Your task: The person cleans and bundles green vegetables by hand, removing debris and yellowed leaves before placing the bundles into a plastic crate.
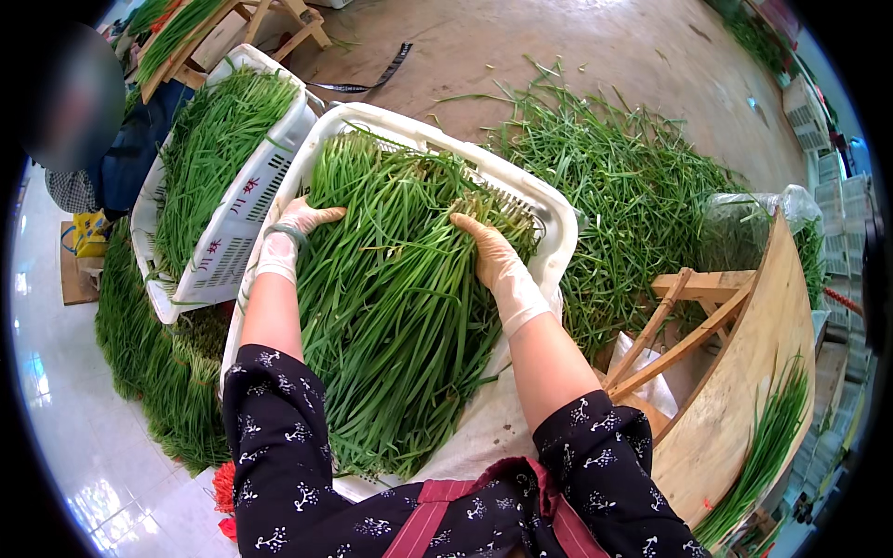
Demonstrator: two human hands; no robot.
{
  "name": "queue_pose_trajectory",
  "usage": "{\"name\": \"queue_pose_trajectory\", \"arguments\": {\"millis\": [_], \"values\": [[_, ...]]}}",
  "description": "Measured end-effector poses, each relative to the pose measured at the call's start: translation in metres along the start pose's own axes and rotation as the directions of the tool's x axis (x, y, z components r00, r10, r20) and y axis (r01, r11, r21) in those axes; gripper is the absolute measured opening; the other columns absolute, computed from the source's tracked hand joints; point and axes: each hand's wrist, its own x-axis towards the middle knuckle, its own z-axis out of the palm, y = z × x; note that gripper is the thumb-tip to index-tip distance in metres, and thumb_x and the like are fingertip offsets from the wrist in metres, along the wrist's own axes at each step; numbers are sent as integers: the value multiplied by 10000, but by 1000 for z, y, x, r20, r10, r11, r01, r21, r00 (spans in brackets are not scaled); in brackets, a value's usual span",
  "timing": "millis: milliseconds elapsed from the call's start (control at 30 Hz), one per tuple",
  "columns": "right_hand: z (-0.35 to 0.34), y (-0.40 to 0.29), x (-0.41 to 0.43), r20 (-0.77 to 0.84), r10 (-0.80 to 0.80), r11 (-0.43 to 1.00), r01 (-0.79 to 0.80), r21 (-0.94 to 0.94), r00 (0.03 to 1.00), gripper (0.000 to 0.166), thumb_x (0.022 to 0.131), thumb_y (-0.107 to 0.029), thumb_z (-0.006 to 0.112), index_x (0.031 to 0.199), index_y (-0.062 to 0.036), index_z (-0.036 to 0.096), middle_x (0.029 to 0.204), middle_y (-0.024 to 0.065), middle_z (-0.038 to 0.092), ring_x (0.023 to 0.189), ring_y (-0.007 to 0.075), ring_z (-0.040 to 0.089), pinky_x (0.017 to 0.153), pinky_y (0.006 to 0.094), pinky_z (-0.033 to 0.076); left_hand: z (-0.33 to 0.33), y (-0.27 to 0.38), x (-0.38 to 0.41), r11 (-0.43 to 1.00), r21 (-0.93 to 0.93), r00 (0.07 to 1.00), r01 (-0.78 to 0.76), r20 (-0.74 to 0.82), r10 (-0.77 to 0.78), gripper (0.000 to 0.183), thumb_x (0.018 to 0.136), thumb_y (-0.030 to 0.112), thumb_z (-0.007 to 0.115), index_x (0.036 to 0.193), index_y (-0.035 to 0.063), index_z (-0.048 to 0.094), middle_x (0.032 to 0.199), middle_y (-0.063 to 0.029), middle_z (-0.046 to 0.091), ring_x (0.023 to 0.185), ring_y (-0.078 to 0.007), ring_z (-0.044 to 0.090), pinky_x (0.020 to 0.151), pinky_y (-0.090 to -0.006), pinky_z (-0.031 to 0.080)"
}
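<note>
A white plastic crate stands before me, heaped with green garlic chives, their pale stem ends mostly towards the far side. My left hand, in a thin whitish glove with a dark green band at the wrist, holds the heap's left side. Its thumb lies over the leaves, and the other fingers are hidden beneath them. On the right, my right hand, gloved likewise, grips the chives just below a cluster of pale stem ends. Its fingertips are buried in the leaves.
A second white crate of chives stands tilted at left, near a person in dark blue clothing. Bundled chives lie on the tiles below. Loose leaves cover the floor at right, beside a wooden board on a frame.
</note>
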Motion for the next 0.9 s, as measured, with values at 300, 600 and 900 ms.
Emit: {"name": "queue_pose_trajectory", "arguments": {"millis": [300,600,900], "values": [[25,4,-11,-98,-101,980,83,-179,990,670,644,-231,786,1194,-13,471,1153,127,545,1072,222,485,944,314,326,13,-35,-16,985,-120,976,-121,-193,97,818,578,150,823,1232,-85,391,1111,-151,575,1014,-219,542,947,-294,378],[-29,-8,-60,-84,-559,407,184,-895,825,742,756,-270,661,1315,45,289,1243,209,454,1162,305,434,1002,339,327,71,-25,-172,835,-11,822,-551,-183,540,616,557,-6,771,1112,42,508,1026,-76,598,911,-190,569,834,-320,458],[74,-7,-31,336,-360,922,386,-13,870,680,864,-607,340,1238,-58,483,1223,110,526,1173,230,452,1001,348,330,63,-39,-181,799,371,801,-473,-197,566,834,443,144,823,1187,62,456,1174,-157,525,1090,-306,496,935,-399,382]]}}
